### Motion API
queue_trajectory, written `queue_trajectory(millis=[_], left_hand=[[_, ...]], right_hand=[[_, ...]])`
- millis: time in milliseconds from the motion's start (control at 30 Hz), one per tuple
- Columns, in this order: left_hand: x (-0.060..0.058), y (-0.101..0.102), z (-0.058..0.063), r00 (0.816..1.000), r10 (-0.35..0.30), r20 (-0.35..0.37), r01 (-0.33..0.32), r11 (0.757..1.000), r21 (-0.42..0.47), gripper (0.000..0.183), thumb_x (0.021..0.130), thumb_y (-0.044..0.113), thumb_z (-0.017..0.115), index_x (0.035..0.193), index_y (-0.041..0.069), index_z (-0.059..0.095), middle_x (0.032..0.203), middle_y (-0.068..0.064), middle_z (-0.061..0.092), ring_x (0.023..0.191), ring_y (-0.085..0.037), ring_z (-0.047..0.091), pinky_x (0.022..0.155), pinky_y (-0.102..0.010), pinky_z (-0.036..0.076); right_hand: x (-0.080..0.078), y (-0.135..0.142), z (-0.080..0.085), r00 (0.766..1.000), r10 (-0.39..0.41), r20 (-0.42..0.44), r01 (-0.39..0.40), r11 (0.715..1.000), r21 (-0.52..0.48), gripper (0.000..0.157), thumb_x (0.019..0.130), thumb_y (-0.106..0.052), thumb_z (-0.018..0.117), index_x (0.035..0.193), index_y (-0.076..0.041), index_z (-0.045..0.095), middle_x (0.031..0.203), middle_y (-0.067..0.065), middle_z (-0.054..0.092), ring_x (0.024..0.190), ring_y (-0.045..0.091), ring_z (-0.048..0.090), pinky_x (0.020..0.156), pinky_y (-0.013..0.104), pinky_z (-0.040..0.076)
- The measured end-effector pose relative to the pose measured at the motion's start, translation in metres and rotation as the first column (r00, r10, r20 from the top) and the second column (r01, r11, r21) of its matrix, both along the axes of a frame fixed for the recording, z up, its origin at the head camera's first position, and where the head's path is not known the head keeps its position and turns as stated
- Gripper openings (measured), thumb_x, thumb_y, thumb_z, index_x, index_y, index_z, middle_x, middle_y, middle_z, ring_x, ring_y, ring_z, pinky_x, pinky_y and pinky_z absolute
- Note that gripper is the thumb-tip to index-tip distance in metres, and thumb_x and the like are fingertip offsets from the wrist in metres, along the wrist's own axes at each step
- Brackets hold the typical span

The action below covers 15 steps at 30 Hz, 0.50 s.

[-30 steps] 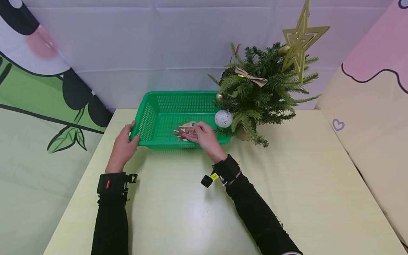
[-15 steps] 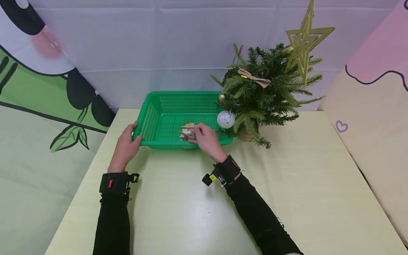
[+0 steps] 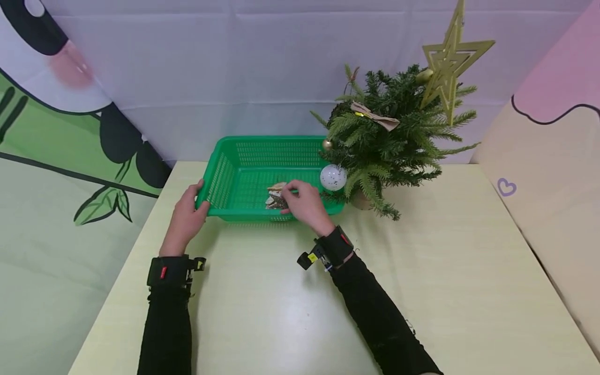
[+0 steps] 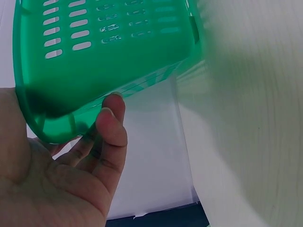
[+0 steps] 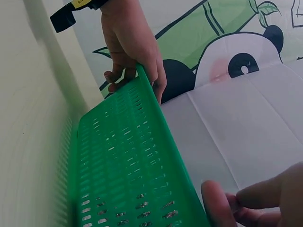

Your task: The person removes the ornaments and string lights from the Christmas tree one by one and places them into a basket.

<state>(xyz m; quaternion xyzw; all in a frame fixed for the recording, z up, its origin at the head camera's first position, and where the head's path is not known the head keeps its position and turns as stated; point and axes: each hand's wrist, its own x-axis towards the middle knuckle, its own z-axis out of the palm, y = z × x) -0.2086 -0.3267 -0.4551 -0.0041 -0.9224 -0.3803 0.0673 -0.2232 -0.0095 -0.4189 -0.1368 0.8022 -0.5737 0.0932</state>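
A green plastic basket (image 3: 276, 146) stands at the back of the table. My left hand (image 3: 185, 219) grips its left rim, the thumb and fingers on either side of the wall; the left wrist view shows these fingers (image 4: 111, 135) curled at the edge. My right hand (image 3: 307, 205) is over the basket's front right, fingers bent. Beside its fingertips lie small decorations (image 3: 275, 197), beige and glittery silver, too small to name surely. In the right wrist view the thumb (image 5: 215, 201) and fingers are close together; whether they pinch something cannot be seen.
Right of the basket stands a small Christmas tree (image 3: 379, 146) with a gold star (image 3: 450, 60), a bow (image 3: 375, 115) and a white ball (image 3: 333, 177) overhanging the basket's right end. Printed cloth walls (image 3: 281, 62) border the table (image 3: 262, 291) behind and at the sides.
The small decorations by the right fingertips have shifted slightly right and settled low in the basket. The right hand has moved little; the left hand keeps its grip. The whole view has shifted slightly.
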Motion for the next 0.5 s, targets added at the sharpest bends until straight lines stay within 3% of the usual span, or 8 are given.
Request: queue_trajectory(millis=[67,167,267,400,500], left_hand=[[0.0017,-0.0003,-0.0002,1.0,0.003,-0.001,-0.003,1.0,-0.003,0.06,0.107,0.015,0.043,0.163,0.0,0.025,0.156,-0.03,0.04,0.102,-0.038,0.058,0.069,-0.027,0.049],[0.0022,-0.0009,0.0004,1.0,0.007,-0.004,-0.007,1.0,-0.005,0.06,0.107,0.015,0.042,0.163,0.0,0.025,0.156,-0.03,0.041,0.101,-0.038,0.059,0.067,-0.025,0.049],[0.0003,-0.0011,0.0005,1.0,0.005,-0.005,-0.005,1.0,0.001,0.06,0.108,0.016,0.042,0.163,0.001,0.024,0.157,-0.029,0.04,0.102,-0.038,0.058,0.067,-0.024,0.049],[-0.0017,-0.0006,-0.0004,1.0,-0.001,-0.001,0.001,1.0,0.007,0.06,0.108,0.016,0.042,0.164,0.002,0.024,0.158,-0.028,0.04,0.103,-0.038,0.058,0.067,-0.023,0.049],[-0.0019,0.0,-0.0009,1.0,-0.002,0.004,0.002,1.0,0.009,0.061,0.108,0.016,0.042,0.164,0.002,0.023,0.157,-0.029,0.04,0.103,-0.038,0.058,0.068,-0.024,0.05]], right_hand=[[-0.0005,0.0001,-0.0005,1.0,0.022,0.005,-0.022,1.0,0.002,0.029,0.11,-0.02,0.054,0.13,-0.001,0.063,0.141,0.017,0.063,0.084,0.026,0.078,0.057,0.03,0.045],[-0.0008,0.0004,-0.0005,0.998,0.055,0.029,-0.054,0.998,-0.022,0.037,0.11,-0.021,0.055,0.141,-0.002,0.057,0.143,0.02,0.061,0.09,0.033,0.077,0.075,0.041,0.059],[-0.0011,0.0008,0.0005,0.997,0.057,0.057,-0.054,0.998,-0.042,0.045,0.109,-0.021,0.056,0.151,-0.005,0.049,0.145,0.022,0.059,0.094,0.037,0.075,0.087,0.046,0.06],[-0.0011,0.0021,0.0013,0.995,0.045,0.087,-0.042,0.998,-0.042,0.051,0.109,-0.021,0.056,0.157,-0.009,0.041,0.152,0.019,0.054,0.093,0.033,0.075,0.088,0.038,0.061],[-0.0014,0.0023,0.0013,0.997,0.04,0.059,-0.039,0.999,-0.015,0.05,0.109,-0.022,0.058,0.155,-0.009,0.046,0.144,0.019,0.061,0.091,0.032,0.076,0.083,0.041,0.062]])
